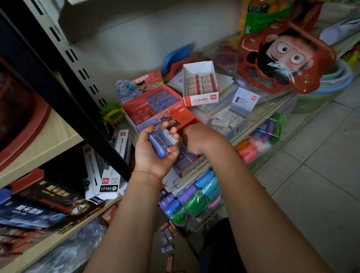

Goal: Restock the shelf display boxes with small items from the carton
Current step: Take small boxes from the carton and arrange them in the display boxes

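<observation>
While the left hand (154, 152) cups a stack of small blue paper-sleeved erasers (162, 141), fingers curled round them as a ready supply, the right hand (198, 139) curls knuckles-up over the red cardboard display box (189, 165) at the shelf edge, presumably seating one; its grip is hidden.

Blue erasers (163, 142) in left hand (154, 152) (palm up)

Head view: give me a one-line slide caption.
Left hand holds blue boxed erasers while the right hand reaches into the red display box on the shelf.
</observation>
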Available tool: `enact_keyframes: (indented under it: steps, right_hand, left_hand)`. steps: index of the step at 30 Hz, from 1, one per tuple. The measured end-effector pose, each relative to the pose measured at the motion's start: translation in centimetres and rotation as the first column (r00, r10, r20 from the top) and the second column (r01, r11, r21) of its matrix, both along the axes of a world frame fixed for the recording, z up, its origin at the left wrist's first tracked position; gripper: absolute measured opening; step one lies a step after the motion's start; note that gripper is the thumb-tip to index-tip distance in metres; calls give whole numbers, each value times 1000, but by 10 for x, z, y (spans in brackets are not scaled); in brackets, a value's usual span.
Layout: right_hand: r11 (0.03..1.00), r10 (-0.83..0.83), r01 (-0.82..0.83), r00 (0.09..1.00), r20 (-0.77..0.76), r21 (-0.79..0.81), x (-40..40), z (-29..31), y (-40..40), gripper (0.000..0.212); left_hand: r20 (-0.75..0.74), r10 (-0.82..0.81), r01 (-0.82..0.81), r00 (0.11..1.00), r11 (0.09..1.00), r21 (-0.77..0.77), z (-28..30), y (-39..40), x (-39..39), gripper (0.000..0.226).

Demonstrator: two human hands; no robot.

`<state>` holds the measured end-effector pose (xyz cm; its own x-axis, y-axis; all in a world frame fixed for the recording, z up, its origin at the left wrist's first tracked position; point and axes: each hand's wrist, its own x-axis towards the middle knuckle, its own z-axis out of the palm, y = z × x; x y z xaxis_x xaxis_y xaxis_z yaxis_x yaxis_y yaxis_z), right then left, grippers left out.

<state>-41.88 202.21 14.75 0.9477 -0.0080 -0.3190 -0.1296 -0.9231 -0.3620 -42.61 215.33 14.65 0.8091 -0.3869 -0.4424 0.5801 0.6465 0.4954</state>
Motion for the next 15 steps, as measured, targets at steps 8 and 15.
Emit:
enact_keyframes:
  steps: [8,15]
  right_hand:
    - [997,44,-42,999,-24,61,-8,13,-8,22]
    - [999,-14,10,997,69,47,-11,17,-13,22]
  left_hand:
    - [-17,0,0,1000,1000,-8,-3,1,2,27]
    - [-12,10,-10,1000,1000,7,-6,1,4,27]
